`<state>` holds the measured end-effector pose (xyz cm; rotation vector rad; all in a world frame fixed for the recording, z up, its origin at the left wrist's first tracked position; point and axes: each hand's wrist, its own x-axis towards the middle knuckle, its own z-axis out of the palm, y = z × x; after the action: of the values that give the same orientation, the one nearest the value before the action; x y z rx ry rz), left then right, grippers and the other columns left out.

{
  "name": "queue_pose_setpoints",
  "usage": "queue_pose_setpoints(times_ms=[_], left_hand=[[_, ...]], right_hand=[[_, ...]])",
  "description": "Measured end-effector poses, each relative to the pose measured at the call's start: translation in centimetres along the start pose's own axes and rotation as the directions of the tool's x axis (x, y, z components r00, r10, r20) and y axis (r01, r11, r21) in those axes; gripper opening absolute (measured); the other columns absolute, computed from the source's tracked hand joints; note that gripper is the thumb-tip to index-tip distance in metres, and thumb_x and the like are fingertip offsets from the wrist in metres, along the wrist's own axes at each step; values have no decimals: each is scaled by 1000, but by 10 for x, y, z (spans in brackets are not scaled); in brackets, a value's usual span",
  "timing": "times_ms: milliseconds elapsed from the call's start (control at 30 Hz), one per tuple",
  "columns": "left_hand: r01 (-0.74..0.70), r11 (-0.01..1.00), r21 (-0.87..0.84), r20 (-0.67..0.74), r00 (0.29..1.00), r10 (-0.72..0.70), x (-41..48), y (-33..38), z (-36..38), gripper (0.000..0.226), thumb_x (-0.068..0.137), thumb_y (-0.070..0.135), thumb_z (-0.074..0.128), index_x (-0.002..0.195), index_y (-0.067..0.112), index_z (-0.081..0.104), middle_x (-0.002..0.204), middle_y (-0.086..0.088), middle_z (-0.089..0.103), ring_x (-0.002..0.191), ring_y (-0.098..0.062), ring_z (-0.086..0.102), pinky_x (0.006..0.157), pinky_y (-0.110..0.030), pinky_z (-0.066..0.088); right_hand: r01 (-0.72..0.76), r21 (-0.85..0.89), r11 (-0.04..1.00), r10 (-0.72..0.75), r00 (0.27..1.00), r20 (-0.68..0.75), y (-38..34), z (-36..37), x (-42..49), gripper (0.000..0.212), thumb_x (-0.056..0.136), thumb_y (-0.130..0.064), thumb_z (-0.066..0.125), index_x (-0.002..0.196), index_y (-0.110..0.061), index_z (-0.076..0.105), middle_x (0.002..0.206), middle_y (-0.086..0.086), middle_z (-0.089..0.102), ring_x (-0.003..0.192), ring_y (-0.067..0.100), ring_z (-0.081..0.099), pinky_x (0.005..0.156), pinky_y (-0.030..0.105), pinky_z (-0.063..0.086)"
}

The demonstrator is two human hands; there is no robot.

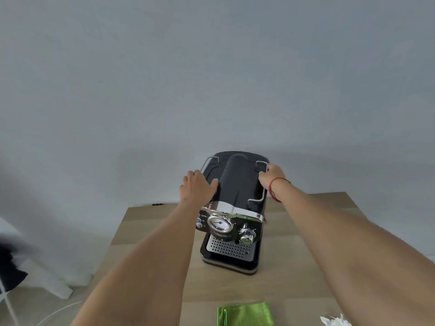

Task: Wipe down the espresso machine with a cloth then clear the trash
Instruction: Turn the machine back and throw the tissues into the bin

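Note:
A black and chrome espresso machine [235, 208] stands at the middle of a wooden table [150, 236], its gauge and drip tray facing me. My left hand [196, 187] grips its upper left side, thumb on the top. My right hand [270, 176] holds the upper right side by the chrome rail; a red string circles that wrist. A folded green cloth [246, 315] lies at the table's near edge. Crumpled white paper trash [335, 321] sits at the bottom right, partly cut off.
A plain grey wall rises close behind the table. On the left, the floor holds a white slanted frame [54, 278], a white cable [58, 311] and a dark blurred object [9, 267]. A small dark thing [157, 204] lies at the table's far edge.

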<state>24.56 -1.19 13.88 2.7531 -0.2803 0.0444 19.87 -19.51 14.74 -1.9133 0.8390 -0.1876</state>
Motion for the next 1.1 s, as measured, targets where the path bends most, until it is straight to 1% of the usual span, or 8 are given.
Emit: queue_pose_setpoints(times_ms=[133,333,467,600,700,800,967,1100], left_hand=[[73,980,-185,3,997,-74,-4,-1,0,45,98,35,38,127,2,45,123,-16,55,113,-32,53,92,-44,45],[179,936,-303,-9,982,-190,-3,-3,1,32,99,23,33,114,1,49,104,-13,56,90,-30,53,76,-37,42],[176,863,-473,-4,979,-202,-9,2,5,18,97,14,32,106,4,45,95,-9,51,83,-27,51,71,-38,42],[145,807,-573,-115,960,-254,-11,11,16,13,96,13,36,94,11,48,89,-5,54,82,-26,52,71,-34,40],[162,782,-602,-160,935,-317,-9,19,23,20,95,12,36,95,6,55,87,-4,54,81,-26,52,71,-32,39],[170,773,-611,-180,921,-345,-4,23,29,24,95,13,37,99,2,58,86,-4,55,80,-26,54,71,-33,42],[184,758,-626,-205,898,-389,5,32,34,24,95,14,39,98,2,60,83,-5,58,81,-30,58,77,-40,51],[192,764,-616,-215,892,-397,3,37,35,24,95,14,39,98,2,59,83,-4,57,78,-27,56,74,-37,47]], right_hand=[[-116,76,990,126,982,-143,-2,22,-26,33,99,-16,42,130,-9,48,130,15,56,118,35,55,92,36,45],[0,-100,995,-22,975,-220,16,20,-32,36,99,-7,35,131,-15,49,124,14,60,112,36,57,76,31,38],[43,-130,991,-70,975,-210,18,14,-22,23,98,-8,36,105,-17,56,109,16,62,97,36,59,73,33,40],[106,-148,983,-134,971,-196,22,5,-6,27,98,-9,39,115,-8,59,107,15,63,98,38,60,83,37,46],[131,-137,982,-153,974,-169,22,1,9,19,95,-9,39,85,-7,54,81,10,54,77,32,51,71,31,40],[143,-136,980,-163,975,-148,20,-2,22,36,94,-8,40,61,-18,32,71,3,42,74,26,41,70,27,33],[185,-174,967,-206,972,-115,12,-8,40,37,93,-4,40,59,-14,29,61,2,38,69,26,41,56,27,29],[198,-187,962,-219,970,-103,12,-12,42,39,92,-3,41,58,-14,27,58,0,34,68,25,38,56,27,28]])
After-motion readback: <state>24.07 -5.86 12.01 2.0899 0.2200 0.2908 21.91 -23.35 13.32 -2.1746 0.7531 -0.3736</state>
